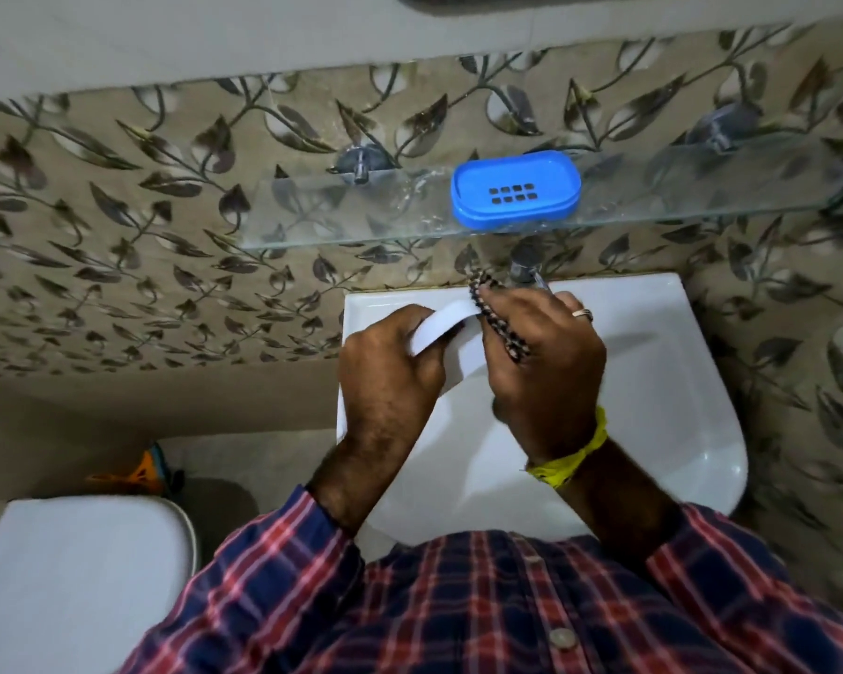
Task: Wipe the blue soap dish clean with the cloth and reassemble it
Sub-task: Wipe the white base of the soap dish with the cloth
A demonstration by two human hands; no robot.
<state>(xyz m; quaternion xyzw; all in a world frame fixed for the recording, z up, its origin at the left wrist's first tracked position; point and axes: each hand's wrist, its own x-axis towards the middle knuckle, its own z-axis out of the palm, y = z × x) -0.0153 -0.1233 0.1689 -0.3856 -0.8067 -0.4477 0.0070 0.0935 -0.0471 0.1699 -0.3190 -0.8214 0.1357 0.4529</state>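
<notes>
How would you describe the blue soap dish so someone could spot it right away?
Find the white washbasin against the leaf-patterned wall, then look just above it to the clear glass shelf. The blue soap dish sits near the shelf's middle: a bright blue rounded rectangle with a small grid of drain holes, the only object resting on the shelf.

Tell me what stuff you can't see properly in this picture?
Head view only:
- White piece: the left hand and right hand cover most of it, so its whole shape is hidden.
- Cloth: mostly bunched inside the right hand; its size can't be told.
- Tap: partly behind the right hand and blurred.
- Blue soap dish on the glass shelf: whether it is clean is too small to tell.
- Orange thing by the floor: blurred, unclear what it is.
</notes>
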